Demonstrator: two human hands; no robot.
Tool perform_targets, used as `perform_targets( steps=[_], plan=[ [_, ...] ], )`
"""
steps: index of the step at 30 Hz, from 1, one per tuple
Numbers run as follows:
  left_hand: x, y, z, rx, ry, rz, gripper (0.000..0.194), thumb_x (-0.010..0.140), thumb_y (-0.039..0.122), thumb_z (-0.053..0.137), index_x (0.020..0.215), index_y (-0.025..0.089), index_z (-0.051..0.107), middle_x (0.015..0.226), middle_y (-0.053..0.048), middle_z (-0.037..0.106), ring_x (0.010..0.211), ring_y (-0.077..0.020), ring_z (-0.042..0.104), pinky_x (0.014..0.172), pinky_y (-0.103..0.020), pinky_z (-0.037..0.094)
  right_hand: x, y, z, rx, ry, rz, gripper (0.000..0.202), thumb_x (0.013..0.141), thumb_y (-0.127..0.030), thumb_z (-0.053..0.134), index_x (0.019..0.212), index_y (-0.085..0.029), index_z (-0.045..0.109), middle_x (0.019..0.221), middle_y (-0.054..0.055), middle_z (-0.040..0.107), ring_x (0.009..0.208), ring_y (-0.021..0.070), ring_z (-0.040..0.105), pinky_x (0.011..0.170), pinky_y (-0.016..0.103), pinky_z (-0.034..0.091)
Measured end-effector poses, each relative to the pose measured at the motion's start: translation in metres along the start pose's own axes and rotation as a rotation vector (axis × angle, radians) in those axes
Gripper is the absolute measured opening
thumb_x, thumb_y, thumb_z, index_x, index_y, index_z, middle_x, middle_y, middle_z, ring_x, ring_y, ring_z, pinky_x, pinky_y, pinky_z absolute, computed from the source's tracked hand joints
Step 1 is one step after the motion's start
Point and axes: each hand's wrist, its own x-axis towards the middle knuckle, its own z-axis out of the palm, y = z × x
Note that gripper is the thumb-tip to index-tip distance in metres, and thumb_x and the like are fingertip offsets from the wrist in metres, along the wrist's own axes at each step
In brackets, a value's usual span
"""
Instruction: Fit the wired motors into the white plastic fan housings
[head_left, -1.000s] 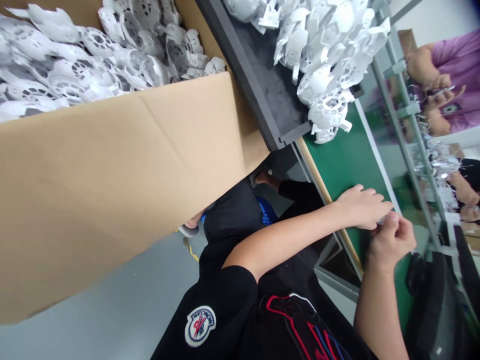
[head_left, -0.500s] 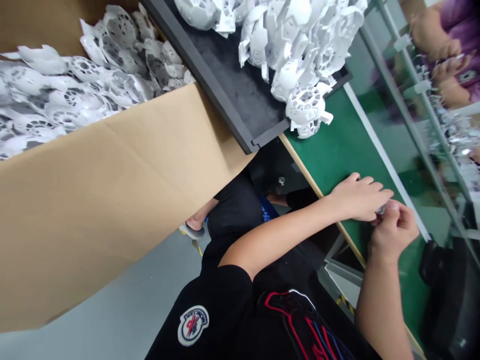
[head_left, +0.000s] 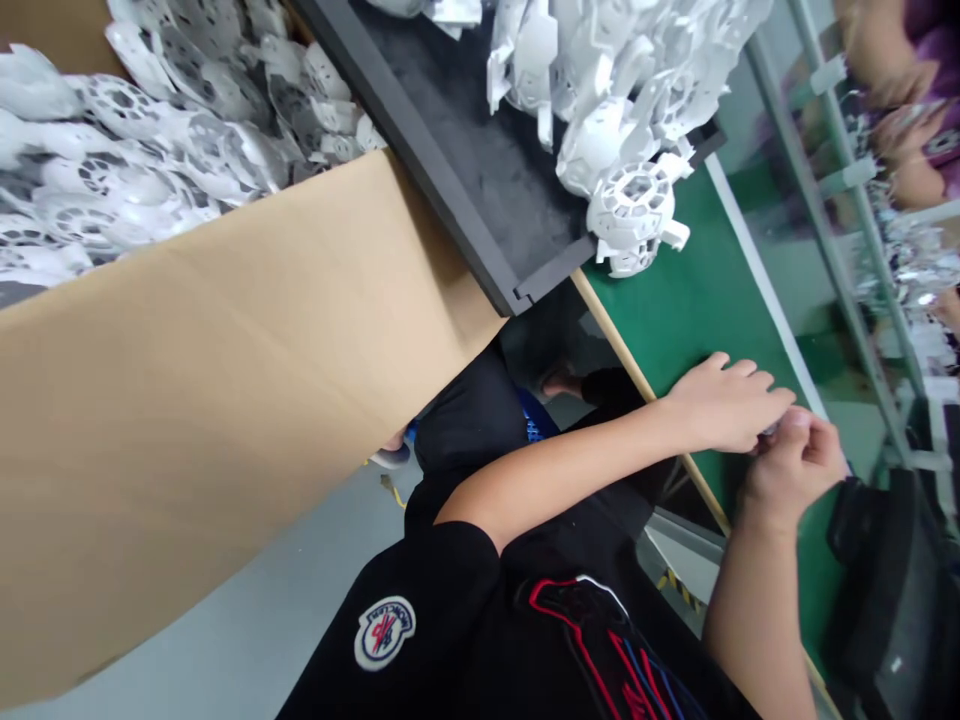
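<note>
Hardly anything has moved since the earlier frame — the view has swung slightly, and the small piece (head_left: 769,429) between the two hands shows less of itself now. It sits at the right of the scene, over the green worktop (head_left: 697,290), mostly covered by fingers, so its shape cannot be made out. The right hand's (head_left: 795,465) grip looks pinched on it, thumb against bent forefinger; the left hand (head_left: 724,405) lies palm down beside it, thumb hidden, so whether its grip is closed on the piece I cannot tell.

To work it well, I would keep both wrists low and steady, let the fingertips do the fine moves, and tilt the left hand a little, since its back screens the piece from view.

Toward the far side, a black tray (head_left: 472,150) carries a heap of white shells (head_left: 600,140); one openwork shell (head_left: 634,205) overhangs its right end wall and could be knocked by a careless reach. A big cardboard box (head_left: 300,330) of similar parts (head_left: 124,105) fills the left, limiting elbow room there. Metal rails (head_left: 862,205) bound the right — beyond them, blurred, are a co-worker's hands (head_left: 904,125).
</note>
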Motion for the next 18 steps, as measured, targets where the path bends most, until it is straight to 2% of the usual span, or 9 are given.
perform_targets(
  steps=[4, 8, 10, 11, 12, 13, 15, 16, 18],
  plan=[
    [-0.004, 0.001, -0.008, 0.028, 0.014, -0.011, 0.029, 0.098, 0.021, 0.054, 0.120, 0.013, 0.069, 0.122, -0.014, 0.072, 0.116, -0.0313, 0.060, 0.098, -0.043, 0.040, 0.000, 0.000, 0.002, 0.005, -0.032, -0.025, 0.034, 0.090, -0.048, 0.063, 0.090, -0.014, 0.069, 0.077, 0.005, 0.062, 0.066, 0.0161, 0.053, 0.067, 0.034, 0.045],
    [0.000, 0.004, -0.025, 0.081, -0.155, -0.021, 0.039, 0.097, 0.022, 0.052, 0.135, 0.015, 0.061, 0.130, -0.012, 0.068, 0.124, -0.0299, 0.056, 0.107, -0.042, 0.037, 0.002, -0.003, 0.001, 0.010, -0.105, 0.033, 0.033, 0.093, -0.046, 0.063, 0.099, -0.015, 0.074, 0.090, 0.007, 0.071, 0.081, 0.0180, 0.064, 0.081, 0.033, 0.052],
    [0.009, 0.008, -0.033, 0.113, -0.247, -0.032, 0.046, 0.099, 0.027, 0.052, 0.143, 0.018, 0.055, 0.135, -0.011, 0.065, 0.127, -0.0288, 0.054, 0.109, -0.041, 0.036, 0.000, 0.001, -0.018, 0.033, -0.132, 0.080, 0.035, 0.096, -0.048, 0.060, 0.113, -0.021, 0.074, 0.092, 0.003, 0.072, 0.078, 0.0165, 0.065, 0.077, 0.032, 0.054],
    [0.014, 0.010, -0.036, 0.129, -0.284, -0.039, 0.046, 0.099, 0.029, 0.052, 0.144, 0.020, 0.054, 0.136, -0.010, 0.066, 0.127, -0.0283, 0.054, 0.109, -0.040, 0.036, -0.006, 0.006, -0.035, 0.103, -0.205, 0.108, 0.041, 0.098, -0.048, 0.058, 0.131, -0.025, 0.068, 0.092, 0.002, 0.072, 0.075, 0.0167, 0.065, 0.074, 0.033, 0.055],
    [0.019, 0.014, -0.037, 0.149, -0.321, -0.047, 0.045, 0.099, 0.031, 0.052, 0.143, 0.022, 0.055, 0.135, -0.008, 0.066, 0.127, -0.0283, 0.055, 0.109, -0.040, 0.038, -0.018, 0.015, -0.055, 0.156, -0.228, 0.144, 0.044, 0.099, -0.047, 0.057, 0.139, -0.029, 0.063, 0.095, 0.002, 0.072, 0.077, 0.0178, 0.066, 0.075, 0.035, 0.056],
    [0.024, 0.017, -0.038, 0.169, -0.354, -0.052, 0.045, 0.099, 0.033, 0.050, 0.143, 0.022, 0.055, 0.135, -0.008, 0.067, 0.126, -0.0286, 0.056, 0.108, -0.040, 0.039, -0.035, 0.027, -0.078, 0.174, -0.194, 0.190, 0.041, 0.100, -0.048, 0.054, 0.137, -0.032, 0.065, 0.097, 0.003, 0.072, 0.079, 0.0192, 0.067, 0.077, 0.038, 0.057],
    [0.031, 0.023, -0.035, 0.204, -0.406, -0.064, 0.047, 0.099, 0.040, 0.049, 0.143, 0.025, 0.055, 0.135, -0.006, 0.068, 0.122, -0.0295, 0.060, 0.106, -0.041, 0.043, -0.089, 0.057, -0.121, 0.138, -0.023, 0.342, 0.036, 0.101, -0.053, 0.049, 0.109, -0.033, 0.077, 0.085, 0.004, 0.069, 0.078, 0.0226, 0.066, 0.077, 0.043, 0.057],
    [0.033, 0.025, -0.032, 0.219, -0.424, -0.076, 0.049, 0.098, 0.042, 0.049, 0.145, 0.030, 0.052, 0.138, -0.002, 0.067, 0.123, -0.0297, 0.061, 0.107, -0.042, 0.044, -0.121, 0.073, -0.138, 0.100, 0.065, 0.477, 0.043, 0.101, -0.057, 0.045, 0.094, -0.032, 0.078, 0.078, 0.004, 0.067, 0.077, 0.0239, 0.066, 0.077, 0.045, 0.057],
    [0.035, 0.024, -0.023, 0.293, -0.419, -0.106, 0.055, 0.092, 0.050, 0.057, 0.146, 0.047, 0.047, 0.143, 0.014, 0.064, 0.125, -0.0308, 0.063, 0.110, -0.045, 0.046, -0.184, 0.104, -0.158, 0.056, 0.155, 0.707, 0.052, 0.102, -0.059, 0.042, 0.076, -0.028, 0.075, 0.070, 0.005, 0.065, 0.074, 0.0246, 0.065, 0.073, 0.045, 0.057]
  ],
)
